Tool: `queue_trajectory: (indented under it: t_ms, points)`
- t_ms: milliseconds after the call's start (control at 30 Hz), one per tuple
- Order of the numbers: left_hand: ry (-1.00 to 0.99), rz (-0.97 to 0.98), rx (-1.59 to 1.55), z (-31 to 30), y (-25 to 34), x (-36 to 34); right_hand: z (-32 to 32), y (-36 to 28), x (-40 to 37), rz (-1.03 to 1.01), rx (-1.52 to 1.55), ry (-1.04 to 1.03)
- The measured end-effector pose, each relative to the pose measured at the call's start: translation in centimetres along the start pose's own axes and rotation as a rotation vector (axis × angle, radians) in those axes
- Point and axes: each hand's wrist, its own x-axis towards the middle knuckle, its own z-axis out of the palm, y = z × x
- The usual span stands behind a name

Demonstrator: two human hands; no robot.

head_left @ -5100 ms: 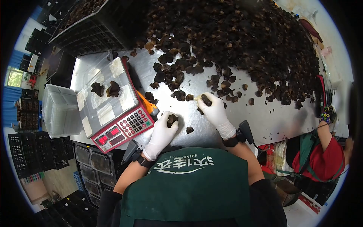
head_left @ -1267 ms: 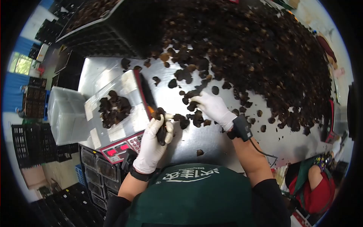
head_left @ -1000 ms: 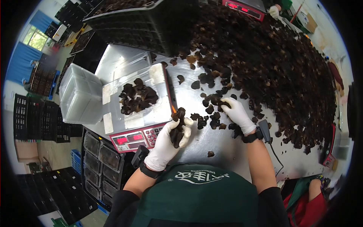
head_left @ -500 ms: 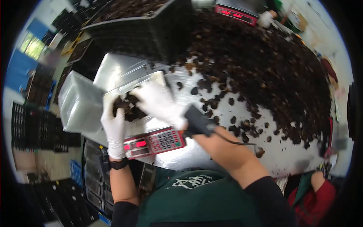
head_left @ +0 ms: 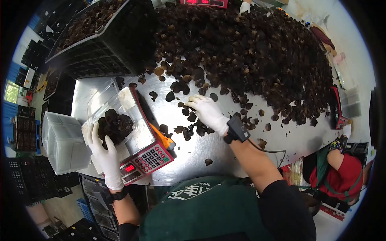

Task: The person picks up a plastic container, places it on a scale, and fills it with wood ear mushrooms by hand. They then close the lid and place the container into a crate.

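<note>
The left hand [head_left: 103,154] lies open, fingers spread against the pile of dark fungus [head_left: 114,125] on the red scale [head_left: 149,154] at the near left. The right hand [head_left: 207,112] rests palm down on loose fungus pieces [head_left: 192,129] in the middle of the table [head_left: 225,148] — whether it pinches one, I cannot tell.

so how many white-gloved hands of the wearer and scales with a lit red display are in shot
wearer's white-gloved hands: 2, left hand and right hand
scales with a lit red display: 2, near scale and far scale
total: 4
</note>
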Motion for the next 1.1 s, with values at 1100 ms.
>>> queue_trajectory:
  t_ms: [1100]
  points:
    - [-0.947, -0.618, -0.966, 12.5, 11.8, -7.4, -7.8, 5.2, -5.8, 0.73, 0.983, 0.041]
